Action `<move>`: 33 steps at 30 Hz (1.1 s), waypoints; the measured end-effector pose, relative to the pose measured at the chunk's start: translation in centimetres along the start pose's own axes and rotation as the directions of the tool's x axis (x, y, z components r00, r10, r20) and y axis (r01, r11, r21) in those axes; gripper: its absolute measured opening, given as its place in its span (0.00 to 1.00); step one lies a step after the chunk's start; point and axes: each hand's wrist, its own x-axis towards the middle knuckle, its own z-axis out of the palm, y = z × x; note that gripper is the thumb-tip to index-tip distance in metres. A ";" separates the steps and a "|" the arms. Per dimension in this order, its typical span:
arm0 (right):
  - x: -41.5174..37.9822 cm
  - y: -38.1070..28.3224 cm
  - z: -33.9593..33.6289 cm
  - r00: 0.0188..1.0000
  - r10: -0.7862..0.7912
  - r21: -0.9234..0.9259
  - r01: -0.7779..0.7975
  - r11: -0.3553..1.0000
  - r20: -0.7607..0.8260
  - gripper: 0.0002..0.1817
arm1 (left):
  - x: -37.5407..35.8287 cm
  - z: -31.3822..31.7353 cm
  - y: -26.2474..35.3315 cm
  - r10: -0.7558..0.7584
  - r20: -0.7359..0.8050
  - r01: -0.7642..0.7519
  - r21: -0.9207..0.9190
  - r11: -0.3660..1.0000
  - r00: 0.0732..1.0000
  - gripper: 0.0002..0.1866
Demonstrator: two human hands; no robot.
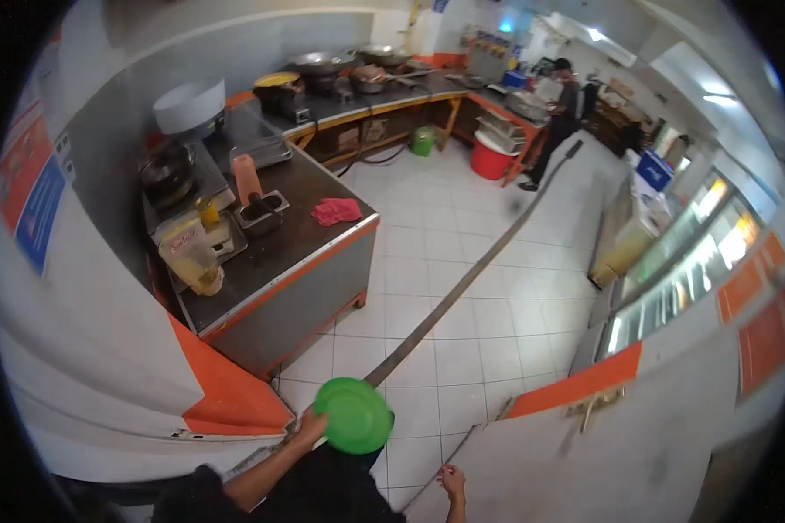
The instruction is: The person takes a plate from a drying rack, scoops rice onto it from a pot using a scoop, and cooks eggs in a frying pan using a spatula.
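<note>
My left hand grips the edge of a round green plastic plate, held low in front of my body. The plate's face is turned up towards me, and nothing lies on it. Down by the edge of a white door, my right hand is closed with its fingers curled. A small reddish spot shows at its fingers, too small to make out. Whether this hand touches the door cannot be seen clearly.
A counter on the left bears a pink cloth, a pink tumbler and containers. A long grey strip runs along the tiled floor. A person stands far back near a red bucket. Glass-door fridges line the right.
</note>
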 end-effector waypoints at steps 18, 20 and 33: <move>50.2 -26.5 -21.5 0.909 0.293 -0.358 -0.179 0.916 0.295 0.18 | 50.0 40.2 24.0 -0.349 0.055 0.335 -0.453 0.826 0.935 0.16; 61.7 -29.2 -23.8 0.911 0.163 -0.436 0.020 0.900 0.379 0.19 | 54.2 38.8 19.2 -0.465 0.022 0.299 -0.792 0.532 0.885 0.16; 98.4 -89.5 -19.7 0.788 -0.552 -0.350 0.615 0.707 0.272 0.17 | 65.8 49.0 25.8 -0.732 -0.438 0.213 -0.764 0.609 0.523 0.16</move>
